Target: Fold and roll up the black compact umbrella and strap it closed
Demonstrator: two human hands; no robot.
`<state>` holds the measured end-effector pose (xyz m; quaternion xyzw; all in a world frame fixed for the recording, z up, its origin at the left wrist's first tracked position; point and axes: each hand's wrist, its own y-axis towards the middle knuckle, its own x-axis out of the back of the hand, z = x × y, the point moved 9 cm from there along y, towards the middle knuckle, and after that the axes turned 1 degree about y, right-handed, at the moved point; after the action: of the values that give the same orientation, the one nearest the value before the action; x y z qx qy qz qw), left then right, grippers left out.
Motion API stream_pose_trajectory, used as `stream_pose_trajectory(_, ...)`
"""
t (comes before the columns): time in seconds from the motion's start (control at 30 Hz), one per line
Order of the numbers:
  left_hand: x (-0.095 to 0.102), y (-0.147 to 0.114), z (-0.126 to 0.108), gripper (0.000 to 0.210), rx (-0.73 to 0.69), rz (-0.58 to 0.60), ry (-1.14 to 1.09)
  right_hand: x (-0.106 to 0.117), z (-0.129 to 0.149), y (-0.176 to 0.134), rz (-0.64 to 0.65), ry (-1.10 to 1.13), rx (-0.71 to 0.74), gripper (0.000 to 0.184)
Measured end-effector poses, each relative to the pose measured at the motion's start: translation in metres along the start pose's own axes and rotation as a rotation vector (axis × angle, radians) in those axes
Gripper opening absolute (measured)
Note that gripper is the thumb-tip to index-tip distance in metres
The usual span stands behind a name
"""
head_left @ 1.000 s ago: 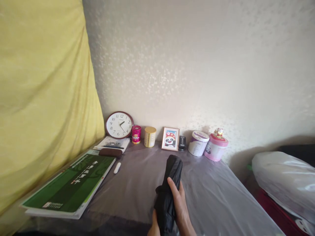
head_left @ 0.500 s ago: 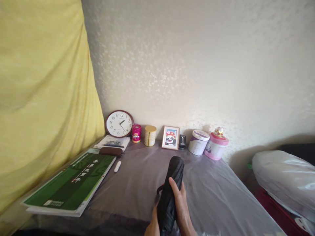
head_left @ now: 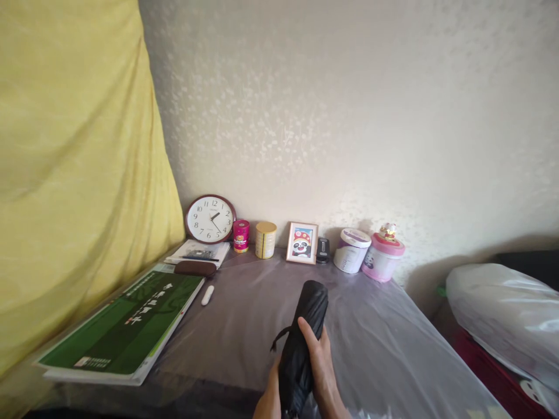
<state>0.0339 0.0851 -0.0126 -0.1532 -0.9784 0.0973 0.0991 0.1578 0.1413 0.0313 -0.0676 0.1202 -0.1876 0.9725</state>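
A folded black umbrella (head_left: 303,334) points away from me over the table covered with a grey plastic sheet (head_left: 244,314). My right hand (head_left: 321,369) wraps around its lower half, with the fingers over the top. My left hand (head_left: 269,398) touches the umbrella's near end from the left, mostly cut off by the bottom edge. A thin black strap loop hangs off the umbrella's left side.
Along the wall stand a round clock (head_left: 210,219), a pink tin (head_left: 241,235), a yellow tin (head_left: 265,240), a panda picture frame (head_left: 301,242), a white tub (head_left: 351,251) and a pink tub (head_left: 383,259). A green book (head_left: 126,323) lies left. A plastic-wrapped bundle (head_left: 502,317) sits right.
The umbrella has swung slightly rightward and its strap loop now shows at the left. My left hand has come up a little along its near end.
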Motion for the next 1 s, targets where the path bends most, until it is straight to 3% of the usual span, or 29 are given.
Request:
stream_pose_trajectory(0.1, 0.007, 0.004, 0.007, 0.082, 0.070, -0.048, 0.210, 0.005, -0.006, 0.005, -0.040, -0.016, 0.020, 0.059)
stream_pose_trajectory(0.17, 0.006, 0.008, 0.003, 0.085, 0.044, -0.052, 0.272, 0.007, -0.015, 0.006, -0.027, 0.024, -0.015, 0.058)
stream_pose_trajectory(0.27, -0.002, 0.011, -0.010, 0.087, -0.085, -0.022, 0.113, 0.009, -0.023, 0.005, -0.023, 0.071, -0.085, 0.058)
stream_pose_trajectory(0.4, -0.006, 0.010, -0.007, 0.074, -0.045, -0.015, 0.056, 0.001, -0.013, 0.000, 0.046, 0.067, -0.070, 0.059)
stream_pose_trajectory(0.6, 0.006, 0.005, 0.007, 0.080, 0.084, -0.044, 0.429, 0.000, -0.007, -0.004, 0.006, 0.043, -0.012, 0.060)
stream_pose_trajectory(0.8, -0.003, 0.011, -0.004, 0.100, -0.157, 0.043, 0.394, 0.000, -0.014, -0.002, 0.029, 0.113, -0.029, 0.059)
stream_pose_trajectory(1.0, 0.000, 0.010, 0.013, 0.087, 0.091, 0.043, 0.730, -0.002, -0.002, -0.009, 0.005, 0.053, -0.001, 0.052)
